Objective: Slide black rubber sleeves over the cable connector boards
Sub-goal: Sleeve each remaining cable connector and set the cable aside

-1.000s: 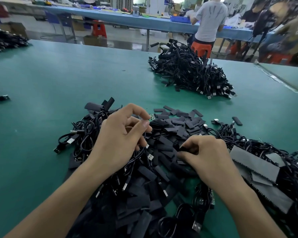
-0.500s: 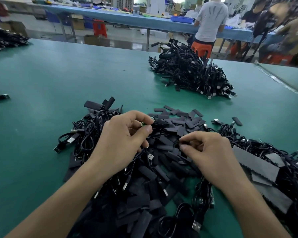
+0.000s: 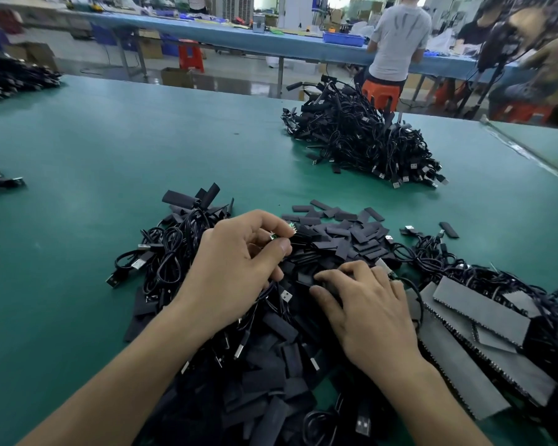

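A: Green bench mat point(image 3: 110, 194), factory hall behind. Where's the board?
B: Mid-frame. The left hand point(image 3: 239, 262) pinches the green connector board point(image 3: 291, 227), tip poking up-right toward the loose rubber sleeves point(image 3: 351, 235).
A: And the right hand point(image 3: 371, 310)?
B: Nearer the sleeves, lower right of the board, fingers down on them; gripping one or not, I cannot tell.

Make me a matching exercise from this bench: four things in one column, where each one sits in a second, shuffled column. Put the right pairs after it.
Things
1. connector board
2. far cable pile
3. grey strips
4. right hand

Places
A. beyond both hands, far across the green table
B. pinched in the fingertips of the left hand
C. near right, outboard of the right hand
D. resting on the loose black sleeves

Pairs: 1-B, 2-A, 3-C, 4-D
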`<action>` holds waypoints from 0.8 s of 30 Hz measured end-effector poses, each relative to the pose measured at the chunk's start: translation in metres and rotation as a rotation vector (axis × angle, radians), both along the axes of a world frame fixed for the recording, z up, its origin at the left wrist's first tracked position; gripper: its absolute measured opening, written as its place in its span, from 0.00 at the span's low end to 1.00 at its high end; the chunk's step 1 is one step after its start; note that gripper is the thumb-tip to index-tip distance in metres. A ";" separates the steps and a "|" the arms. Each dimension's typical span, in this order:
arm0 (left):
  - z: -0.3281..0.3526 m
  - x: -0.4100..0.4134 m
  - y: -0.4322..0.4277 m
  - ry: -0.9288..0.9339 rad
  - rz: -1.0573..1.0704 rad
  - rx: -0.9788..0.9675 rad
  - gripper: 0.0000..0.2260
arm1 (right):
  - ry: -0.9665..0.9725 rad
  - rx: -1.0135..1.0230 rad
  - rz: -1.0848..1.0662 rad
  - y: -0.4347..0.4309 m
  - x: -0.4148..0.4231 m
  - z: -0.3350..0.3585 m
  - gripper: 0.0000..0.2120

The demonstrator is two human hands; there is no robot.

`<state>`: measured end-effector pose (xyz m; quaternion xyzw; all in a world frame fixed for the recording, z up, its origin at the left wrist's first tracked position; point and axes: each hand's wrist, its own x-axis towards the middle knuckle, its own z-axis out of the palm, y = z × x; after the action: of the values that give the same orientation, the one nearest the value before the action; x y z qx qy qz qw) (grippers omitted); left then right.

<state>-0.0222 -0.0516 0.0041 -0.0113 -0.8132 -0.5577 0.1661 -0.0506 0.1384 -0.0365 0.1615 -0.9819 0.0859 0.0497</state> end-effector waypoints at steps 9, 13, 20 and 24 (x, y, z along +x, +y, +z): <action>-0.002 -0.001 -0.002 -0.016 0.000 -0.003 0.11 | 0.119 -0.328 0.017 -0.002 -0.001 0.002 0.03; -0.002 -0.001 -0.002 -0.024 0.004 0.007 0.10 | 0.048 -0.511 0.038 0.000 -0.003 0.011 0.06; -0.001 0.001 -0.001 -0.022 0.002 0.007 0.08 | -0.073 -0.745 0.069 0.009 -0.006 0.028 0.09; -0.001 0.003 -0.001 -0.010 -0.040 -0.031 0.08 | -0.184 -0.858 0.204 0.008 0.000 0.042 0.10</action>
<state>-0.0197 -0.0522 0.0033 -0.0272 -0.8221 -0.5483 0.1508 -0.0505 0.1460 0.0054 0.2142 -0.8367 0.5037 0.0158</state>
